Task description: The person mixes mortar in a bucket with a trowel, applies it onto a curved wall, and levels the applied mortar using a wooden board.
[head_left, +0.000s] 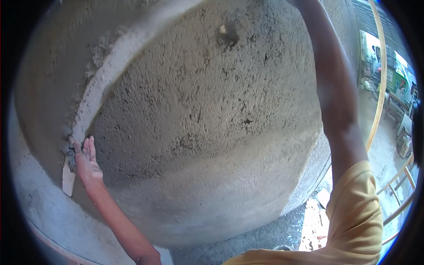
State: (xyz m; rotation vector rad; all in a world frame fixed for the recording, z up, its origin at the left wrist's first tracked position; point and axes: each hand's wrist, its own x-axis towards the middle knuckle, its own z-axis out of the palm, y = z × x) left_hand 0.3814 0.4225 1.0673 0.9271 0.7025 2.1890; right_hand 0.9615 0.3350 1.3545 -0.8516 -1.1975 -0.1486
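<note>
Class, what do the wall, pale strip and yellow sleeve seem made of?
Wall: probably cement plaster, matte, grainy and pitted.
Pale strip: perhaps wood or metal; its dull, soiled finish leaves it open.
Yellow sleeve: apparently cloth, matte, softly creased.

The left arm (119, 218) is slanting outward, its left grip (89, 164) holding some fingers (92, 149) extended upward; the right arm (333, 88) is standing raised, its right grip lying beyond view.

Far right on my feed: pale floor (374, 154), cluttered table (398, 100), ribbed roof (394, 25). Daylight glares through openings (401, 60). Nearer in, I log a pole (383, 57) and wooden frame (410, 177).
</note>
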